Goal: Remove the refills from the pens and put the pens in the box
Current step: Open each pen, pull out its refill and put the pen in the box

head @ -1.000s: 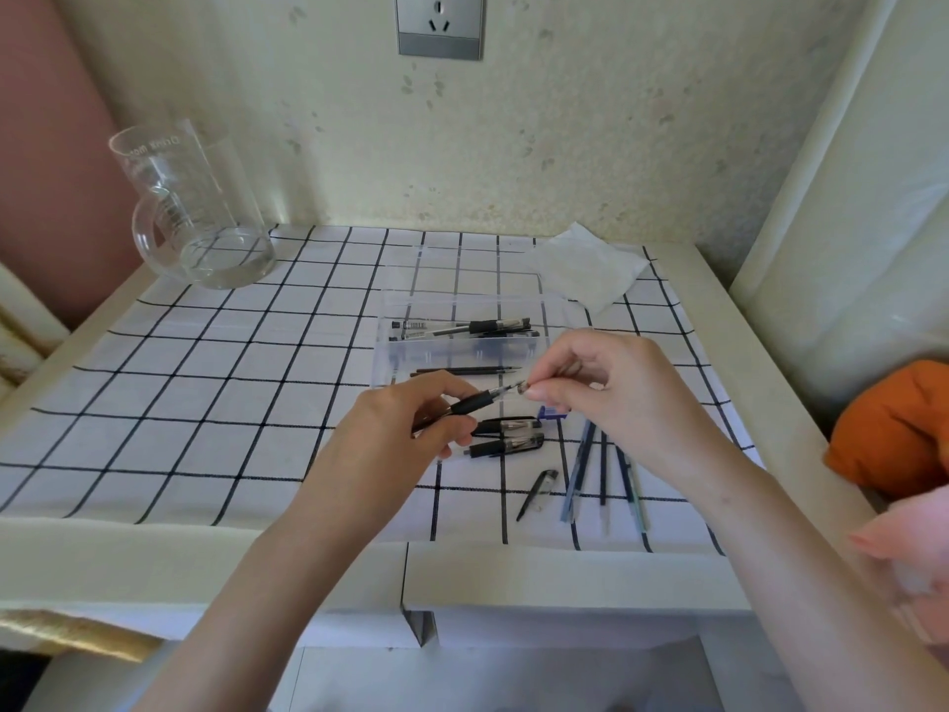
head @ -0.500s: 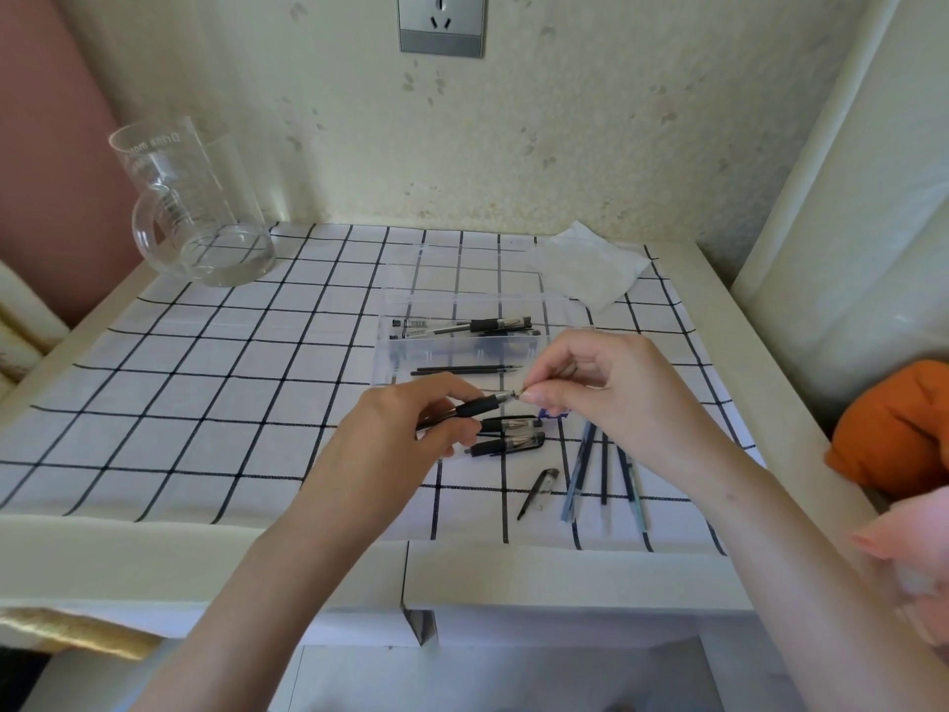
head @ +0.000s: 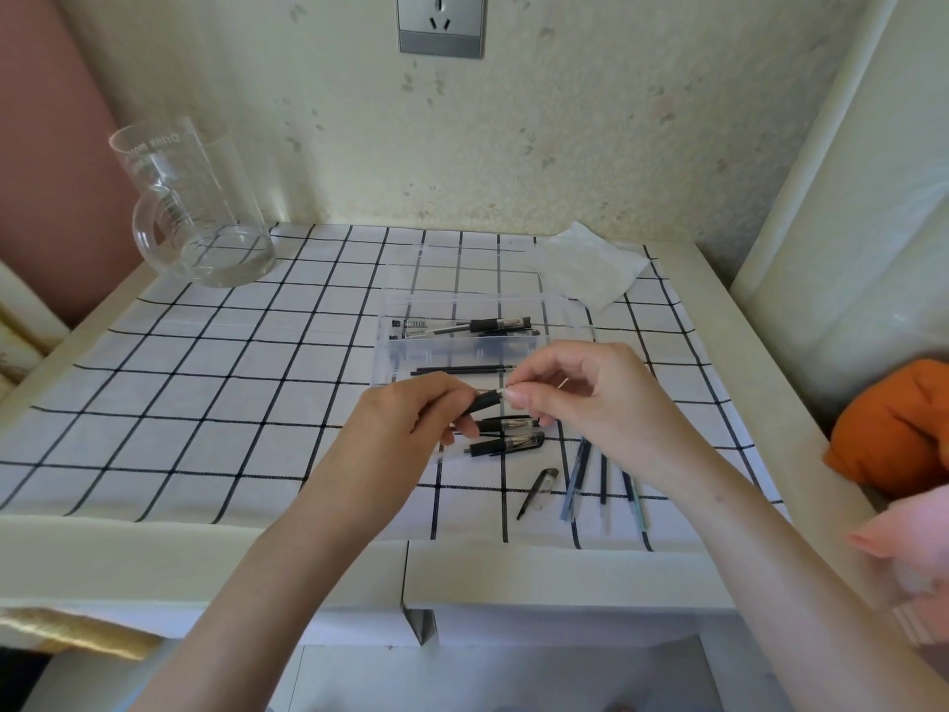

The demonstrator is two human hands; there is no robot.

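The pen (head: 485,401) is held in the air over the checked cloth (head: 205,377), just in front of the clear box (head: 390,352), and is gripped at both ends. Its barrel is enclosed by the curled fingers of the left hand (head: 405,429), while its tip end is pinched between the thumb and fingertips of the right hand (head: 580,398). Compared with a second ago, the hands are drawn closer together: less of the pen is exposed between them, only a short stretch of black grip and a sliver of pale tip being left in view. Whether the tip is loosened cannot be told. Everything else is found where it was. Several boxed pens (head: 462,326) are laid lengthwise in the box, and a thin black refill (head: 462,370) is seen at its near wall. Two more pens (head: 506,434) are lying on the cloth under the hands, with a loose cap (head: 536,485) near them and a row of refills (head: 601,475) just to its right. A glass jug (head: 190,208) and a tissue (head: 590,264) are set at the far corners of the table (head: 719,310).
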